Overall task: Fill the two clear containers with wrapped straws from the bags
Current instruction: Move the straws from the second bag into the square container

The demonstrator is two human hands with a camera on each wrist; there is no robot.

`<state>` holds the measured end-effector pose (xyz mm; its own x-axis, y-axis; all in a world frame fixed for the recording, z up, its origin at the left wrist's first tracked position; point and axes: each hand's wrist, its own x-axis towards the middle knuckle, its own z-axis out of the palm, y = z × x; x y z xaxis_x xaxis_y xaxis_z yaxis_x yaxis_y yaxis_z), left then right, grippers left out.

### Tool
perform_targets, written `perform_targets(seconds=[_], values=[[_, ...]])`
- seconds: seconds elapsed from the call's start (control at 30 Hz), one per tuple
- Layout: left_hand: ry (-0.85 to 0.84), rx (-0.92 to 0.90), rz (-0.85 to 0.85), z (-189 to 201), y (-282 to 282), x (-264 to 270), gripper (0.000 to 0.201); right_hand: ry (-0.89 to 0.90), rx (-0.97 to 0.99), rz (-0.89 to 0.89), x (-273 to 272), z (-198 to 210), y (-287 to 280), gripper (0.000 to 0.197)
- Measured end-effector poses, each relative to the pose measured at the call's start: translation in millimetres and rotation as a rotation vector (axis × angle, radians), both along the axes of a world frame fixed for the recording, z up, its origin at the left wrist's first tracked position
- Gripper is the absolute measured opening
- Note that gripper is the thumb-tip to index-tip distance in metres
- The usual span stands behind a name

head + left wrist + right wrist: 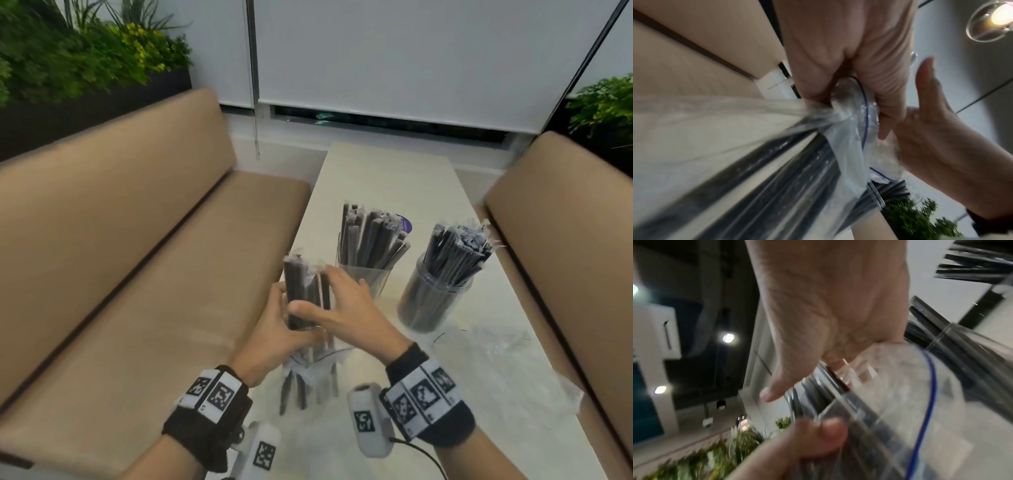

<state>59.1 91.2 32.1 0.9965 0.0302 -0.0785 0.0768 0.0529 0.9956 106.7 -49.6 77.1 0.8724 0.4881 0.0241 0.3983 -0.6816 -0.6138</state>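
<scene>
An upright bundle of black wrapped straws (pixel 301 291) sticks out of a clear zip bag (pixel 308 373) at the table's near left edge. My left hand (pixel 274 325) grips the bag and the straws from the left; its fingers (pixel 838 65) bunch the plastic at the blue zip line. My right hand (pixel 346 305) lies against the bundle from the right, fingers straight up its far side, thumb stretched across the front. Behind stand two clear containers: a middle one (pixel 366 274) with thick black straws, and a round one (pixel 435 294) packed with thin black straws.
The narrow pale table (pixel 394 178) runs away from me between two tan benches, one on the left (pixel 137 274) and one on the right (pixel 565 222). A crumpled clear bag (pixel 489 346) lies near the round container. A purple lid (pixel 406 224) shows behind the middle container.
</scene>
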Motion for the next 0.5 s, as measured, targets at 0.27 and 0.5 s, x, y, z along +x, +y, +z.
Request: perform_targets(seconds=[0.27,0.5], values=[[-0.02,0.082,-0.262,11,-42,-3,0.094,-0.007,0.524,-0.268,-7,-12,-1,0.027],[0.034,0.11,-0.256,-1,-43,2,0.086,0.048,0.774,-0.519,25,16,-51,0.016]])
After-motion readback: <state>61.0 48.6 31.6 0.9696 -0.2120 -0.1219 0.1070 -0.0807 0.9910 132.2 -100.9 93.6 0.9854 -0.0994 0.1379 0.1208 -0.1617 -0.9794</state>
